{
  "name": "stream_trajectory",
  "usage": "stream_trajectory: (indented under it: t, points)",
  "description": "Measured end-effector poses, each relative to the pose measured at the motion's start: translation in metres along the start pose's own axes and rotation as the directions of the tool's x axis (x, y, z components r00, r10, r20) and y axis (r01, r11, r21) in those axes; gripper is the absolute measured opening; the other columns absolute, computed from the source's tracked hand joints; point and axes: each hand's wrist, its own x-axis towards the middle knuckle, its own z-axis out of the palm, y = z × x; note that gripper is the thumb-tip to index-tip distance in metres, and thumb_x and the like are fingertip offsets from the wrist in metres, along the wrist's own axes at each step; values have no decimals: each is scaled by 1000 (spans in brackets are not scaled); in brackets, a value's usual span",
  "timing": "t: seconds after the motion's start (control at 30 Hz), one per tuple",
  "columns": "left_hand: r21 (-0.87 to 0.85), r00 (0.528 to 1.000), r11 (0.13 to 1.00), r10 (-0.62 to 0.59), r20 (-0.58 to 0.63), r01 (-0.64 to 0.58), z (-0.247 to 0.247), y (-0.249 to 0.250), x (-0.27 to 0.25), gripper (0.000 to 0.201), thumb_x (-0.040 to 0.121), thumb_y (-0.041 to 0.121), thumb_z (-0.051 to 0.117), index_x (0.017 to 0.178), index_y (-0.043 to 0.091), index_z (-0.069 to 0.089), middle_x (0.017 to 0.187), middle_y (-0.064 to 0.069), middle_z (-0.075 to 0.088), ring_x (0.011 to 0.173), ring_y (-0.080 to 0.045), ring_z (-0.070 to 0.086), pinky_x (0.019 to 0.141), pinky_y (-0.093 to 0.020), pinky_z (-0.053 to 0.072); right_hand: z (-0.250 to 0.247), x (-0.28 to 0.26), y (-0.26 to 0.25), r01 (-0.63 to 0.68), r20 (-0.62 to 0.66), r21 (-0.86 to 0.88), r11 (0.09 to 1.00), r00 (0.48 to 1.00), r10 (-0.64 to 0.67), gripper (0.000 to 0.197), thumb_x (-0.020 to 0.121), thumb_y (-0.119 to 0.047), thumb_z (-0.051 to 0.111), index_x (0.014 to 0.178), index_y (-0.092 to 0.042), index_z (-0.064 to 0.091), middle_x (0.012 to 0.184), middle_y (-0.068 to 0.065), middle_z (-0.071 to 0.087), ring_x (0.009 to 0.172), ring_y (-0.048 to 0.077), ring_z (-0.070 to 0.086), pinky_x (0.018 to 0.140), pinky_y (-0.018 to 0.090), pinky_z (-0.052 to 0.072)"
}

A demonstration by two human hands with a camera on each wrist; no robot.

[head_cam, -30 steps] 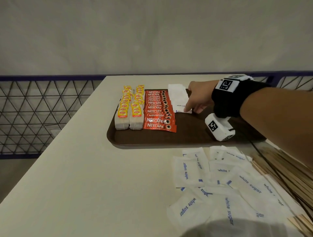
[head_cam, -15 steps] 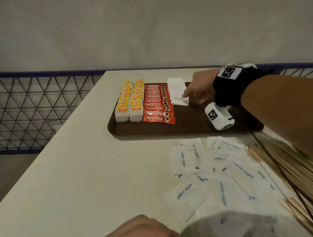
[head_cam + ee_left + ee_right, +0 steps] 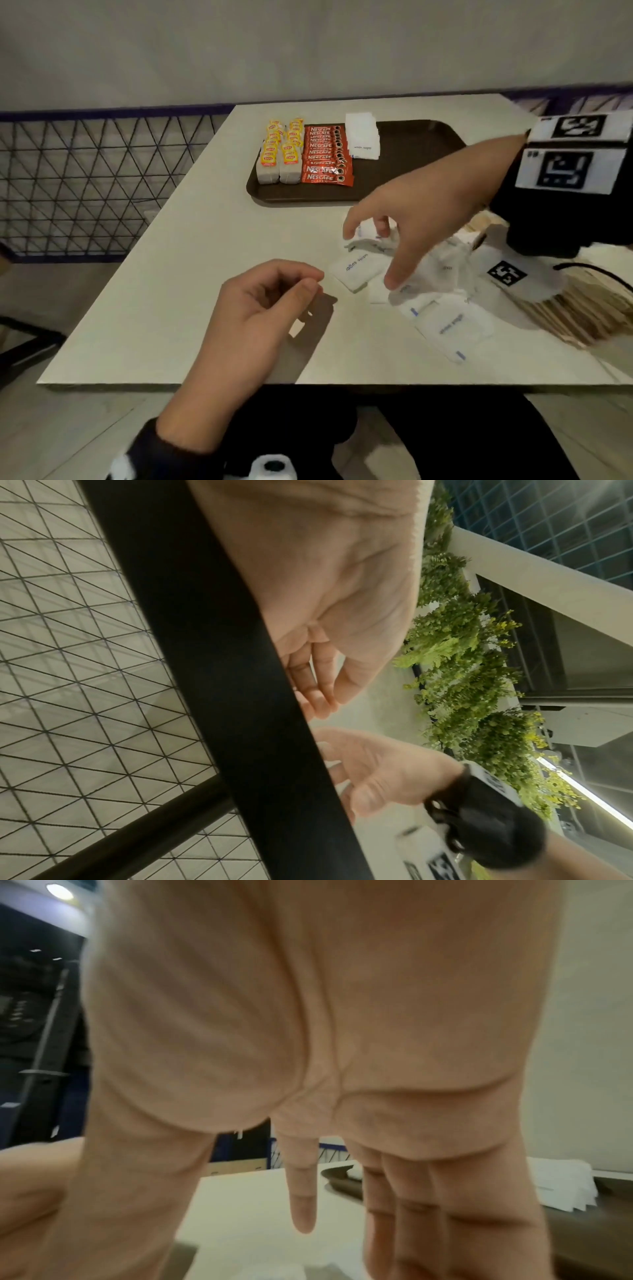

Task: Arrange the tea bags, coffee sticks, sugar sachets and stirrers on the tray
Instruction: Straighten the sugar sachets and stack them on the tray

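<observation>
Tray (image 3: 411, 164) is sitting far back on the worktop (image 3: 205, 274), carrying neat rows of tea bags (image 3: 279, 150), coffee sticks (image 3: 325, 154) and stacked sugar sachets (image 3: 363, 140). Loose sachets (image 3: 356, 270) are lying nearer, so the right hand (image 3: 421, 212) is reaching over them, fingers wide; the left hand (image 3: 260, 308) is hovering loosely curled, seemingly empty.

Brown tray (image 3: 411, 137), red coffee sticks (image 3: 325, 156), yellow-tagged tea bags (image 3: 279, 154), white blue-lettered sugar sachets (image 3: 359, 270).

Dim, soft overhead light; right hand (image 3: 428, 205) motion-blurred, frame edges warped.
</observation>
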Motion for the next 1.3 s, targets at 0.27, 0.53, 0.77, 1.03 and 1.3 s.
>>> stream_trajectory:
  t: [0.27, 0.53, 0.77, 1.03, 1.3]
  points:
    - [34, 998, 999, 8, -61, -6, -1, -4, 2, 15, 96, 3, 63, 94, 9, 77, 65, 5, 65, 78, -18, 66, 74, -30, 51, 50, -18, -11, -36, -166, -249, 968, 986, -6, 81, 80, -48, 82, 146, -49, 36, 102, -12, 43, 78, 7, 54, 67, 22, 48]
    - [58, 998, 998, -6, -58, 9, 1, -2, 1, 15, 96, 4, 63, 93, 11, 77, 63, 8, 63, 77, -17, 64, 70, -22, 50, 62, -14, -17, 18, -323, -181, 983, 943, -76, 38, 91, -32, 65, 128, -35, 56, 99, -9, 47, 100, 19, 54, 85, 33, 51]
    - [72, 997, 997, -22, -75, 27, 3, 0, 1, 15, 94, 5, 64, 93, 13, 77, 65, 6, 65, 71, -17, 62, 67, -22, 49, 69, -13, -32, 33, -415, -232, 972, 900, -130, 22, 96, -23, 55, 115, -25, 67, 100, -1, 57, 97, 20, 58, 78, 32, 49]
    - [123, 1000, 992, -4, -23, 7, 2, 4, -1, 41, 85, 13, 79, 121, 29, 66, 121, 13, 68, 108, -11, 67, 90, -32, 58, 51, -26, -32, 163, -512, 44, 986, 851, -117, 16, 96, -18, 61, 100, -29, 73, 85, -14, 62, 77, 5, 59, 68, 23, 44]
    - [86, 999, 996, -15, -29, 18, 1, 3, 0, 16, 94, 8, 69, 106, 17, 75, 96, -1, 78, 88, -20, 75, 75, -34, 64, 58, -22, -39, 255, -559, 264, 930, 827, -68, 31, 87, -24, 79, 112, -39, 67, 95, -14, 65, 76, -4, 62, 68, 21, 53]
